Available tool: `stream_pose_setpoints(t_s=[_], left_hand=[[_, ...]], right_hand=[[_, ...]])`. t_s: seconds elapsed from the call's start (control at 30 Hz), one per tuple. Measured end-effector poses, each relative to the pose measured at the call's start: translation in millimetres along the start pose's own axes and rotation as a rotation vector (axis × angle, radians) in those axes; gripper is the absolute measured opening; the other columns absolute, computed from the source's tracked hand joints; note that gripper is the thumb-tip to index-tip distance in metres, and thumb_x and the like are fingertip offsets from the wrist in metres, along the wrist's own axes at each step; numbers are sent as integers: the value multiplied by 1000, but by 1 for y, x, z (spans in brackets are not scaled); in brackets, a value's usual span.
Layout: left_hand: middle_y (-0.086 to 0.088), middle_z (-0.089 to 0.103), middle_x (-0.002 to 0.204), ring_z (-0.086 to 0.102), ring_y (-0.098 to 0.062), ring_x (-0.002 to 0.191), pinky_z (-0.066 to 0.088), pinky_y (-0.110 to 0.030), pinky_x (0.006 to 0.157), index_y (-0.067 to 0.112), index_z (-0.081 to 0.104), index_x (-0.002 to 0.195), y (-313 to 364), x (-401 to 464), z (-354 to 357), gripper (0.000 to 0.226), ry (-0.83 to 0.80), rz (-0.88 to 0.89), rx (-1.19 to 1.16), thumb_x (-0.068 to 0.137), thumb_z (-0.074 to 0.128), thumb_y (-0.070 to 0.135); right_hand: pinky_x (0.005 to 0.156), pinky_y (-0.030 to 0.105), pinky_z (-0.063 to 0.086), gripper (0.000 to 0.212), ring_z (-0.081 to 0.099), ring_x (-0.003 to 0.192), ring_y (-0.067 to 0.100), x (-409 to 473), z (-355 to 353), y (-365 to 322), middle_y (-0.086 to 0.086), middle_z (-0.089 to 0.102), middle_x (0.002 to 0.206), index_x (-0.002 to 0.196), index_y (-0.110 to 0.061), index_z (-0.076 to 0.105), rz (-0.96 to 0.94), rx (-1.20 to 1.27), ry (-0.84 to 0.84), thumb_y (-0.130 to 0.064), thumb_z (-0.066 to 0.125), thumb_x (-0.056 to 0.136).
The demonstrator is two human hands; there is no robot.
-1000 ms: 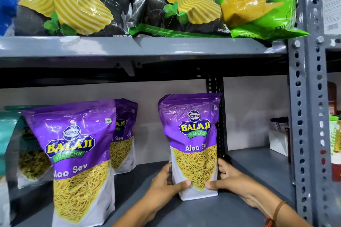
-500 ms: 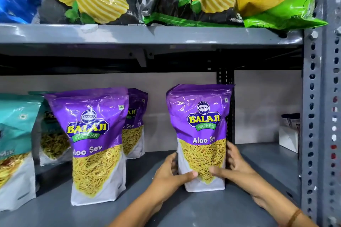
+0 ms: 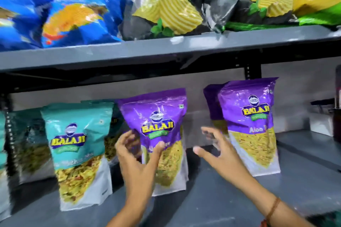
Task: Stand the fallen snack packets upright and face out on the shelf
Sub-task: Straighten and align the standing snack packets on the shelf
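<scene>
On the lower grey shelf (image 3: 230, 199), a purple Balaji Aloo Sev packet (image 3: 162, 116) stands upright, front facing out and leaning slightly. My left hand (image 3: 136, 156) grips its left edge, thumb across the front and fingers behind. My right hand (image 3: 215, 149) hovers with fingers spread in the gap to its right and touches nothing. A second purple Aloo Sev packet (image 3: 249, 125) stands upright at the right, free of both hands. Another purple packet (image 3: 212, 101) stands partly hidden behind it.
A teal Balaji packet (image 3: 77, 143) stands upright left of my left hand, with more teal packets behind and further left. The upper shelf (image 3: 166, 49) carries blue, black and green chip bags lying back. A white box (image 3: 321, 125) sits at the far right.
Both hands have left the right purple packet, which stays upright. They moved left to the middle purple packet, where my left hand took hold. The view swung left.
</scene>
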State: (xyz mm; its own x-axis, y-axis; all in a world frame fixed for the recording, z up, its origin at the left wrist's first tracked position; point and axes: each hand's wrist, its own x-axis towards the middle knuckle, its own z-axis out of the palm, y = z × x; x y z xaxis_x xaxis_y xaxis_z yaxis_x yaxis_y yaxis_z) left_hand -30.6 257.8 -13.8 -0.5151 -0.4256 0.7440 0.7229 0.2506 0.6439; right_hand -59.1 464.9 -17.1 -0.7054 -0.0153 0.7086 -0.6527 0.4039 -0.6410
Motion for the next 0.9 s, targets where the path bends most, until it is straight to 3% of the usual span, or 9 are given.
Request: stream_pose_setpoints(t_s=[0.07, 0.13, 0.23, 0.3, 0.4, 0.47, 0.67, 0.9], left_hand=[[-1, 47, 130, 53, -18, 118, 45, -26, 96, 22, 34, 133, -29, 11, -27, 106, -109, -131, 72, 45, 81, 58], [-4, 42, 142, 47, -20, 126, 42, -29, 103, 19, 29, 142, -56, 14, -41, 139, -317, -274, 160, 25, 81, 72], [5, 40, 142, 45, -11, 125, 37, -28, 107, 12, 24, 149, -85, 20, -51, 160, -604, -436, 171, 12, 86, 67], [9, 52, 136, 55, -7, 118, 42, -30, 108, 13, 26, 148, -96, 23, -51, 152, -700, -505, 75, 19, 93, 57], [-1, 68, 127, 65, -17, 117, 48, -45, 106, 14, 41, 139, -112, 24, -48, 130, -700, -544, -12, 27, 97, 46], [-2, 71, 122, 66, -19, 115, 49, -48, 104, 15, 47, 135, -112, 24, -46, 121, -689, -550, -27, 29, 98, 43], [11, 75, 113, 70, -10, 107, 54, -38, 98, 31, 57, 118, -97, 14, -32, 89, -697, -543, 20, 39, 95, 44], [12, 73, 116, 68, -11, 110, 52, -41, 101, 33, 56, 120, -88, 0, -13, 92, -667, -559, 2, 37, 95, 47]], right_hand=[[103, 25, 38, 61, 50, 128, 14, 4, 29, 9, -6, 52, 131, 127, -31, 43, 177, 94, -161, -25, 77, 77], [102, 27, 37, 69, 46, 131, 19, 5, 47, 22, 0, 47, 137, 129, -30, 39, 313, 146, -306, -32, 80, 74], [98, 17, 43, 83, 54, 122, 3, 8, 64, 28, -7, 54, 136, 125, -27, 45, 379, 197, -437, -53, 85, 57], [87, 13, 49, 83, 62, 113, -3, 10, 67, 30, -9, 64, 127, 125, -22, 50, 403, 267, -471, -48, 88, 56], [83, 14, 52, 58, 65, 108, -1, 14, 66, 28, -9, 70, 119, 125, -22, 53, 405, 318, -487, -17, 81, 74], [81, 12, 52, 51, 66, 104, -4, 16, 64, 26, -9, 68, 118, 123, -23, 54, 417, 316, -496, -10, 76, 79], [84, 16, 53, 53, 67, 111, 9, 19, 42, 28, -5, 71, 118, 124, -22, 54, 425, 342, -540, -8, 76, 78], [92, 21, 51, 59, 65, 115, 12, 20, 23, 45, -1, 70, 122, 127, -25, 54, 436, 365, -562, -13, 80, 75]])
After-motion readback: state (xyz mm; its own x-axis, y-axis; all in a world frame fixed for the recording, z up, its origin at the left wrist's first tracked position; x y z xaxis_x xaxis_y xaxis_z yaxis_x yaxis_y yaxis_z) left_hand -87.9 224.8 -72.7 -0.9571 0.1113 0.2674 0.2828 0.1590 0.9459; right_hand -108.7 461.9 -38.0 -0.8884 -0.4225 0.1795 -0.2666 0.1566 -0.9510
